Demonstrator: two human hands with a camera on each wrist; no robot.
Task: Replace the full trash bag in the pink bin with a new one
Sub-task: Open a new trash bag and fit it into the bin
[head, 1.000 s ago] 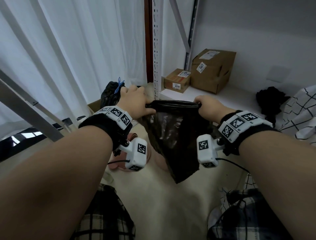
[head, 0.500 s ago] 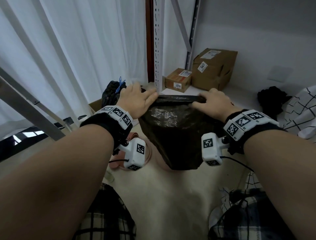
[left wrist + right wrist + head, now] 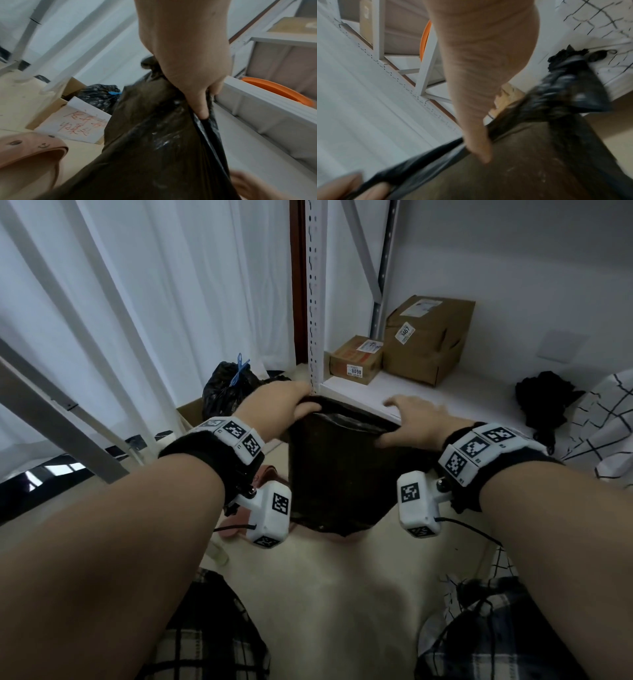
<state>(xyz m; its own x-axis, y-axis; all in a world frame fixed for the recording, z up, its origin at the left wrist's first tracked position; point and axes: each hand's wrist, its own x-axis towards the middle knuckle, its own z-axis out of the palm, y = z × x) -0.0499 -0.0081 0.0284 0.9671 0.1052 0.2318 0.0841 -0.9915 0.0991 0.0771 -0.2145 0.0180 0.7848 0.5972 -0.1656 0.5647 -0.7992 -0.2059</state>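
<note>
Head view shows the new black trash bag (image 3: 337,470) held up by its mouth above the floor (image 3: 335,594), its lower end hanging just over the pink bin (image 3: 265,477), of which only a strip of rim shows behind the left wrist. The left hand (image 3: 277,405) grips the bag's left top corner, thumb and fingers curled round a bunch of film; the left wrist view shows the thumb (image 3: 202,108) pressed into the mouth's edge. The right hand (image 3: 419,421) pinches the right end of the mouth, thumb under the film and fingers laid fairly flat over it; the right wrist view is blurred, so the finger positions there are hard to tell. The mouth is stretched between both hands, slightly parted. Behind the left hand, the tied full trash bag (image 3: 227,390) with a blue tie sits in a cardboard box (image 3: 190,414) by the white curtain (image 3: 137,302). On the white shelf (image 3: 428,395) beyond stand two brown parcels (image 3: 426,337).
</note>
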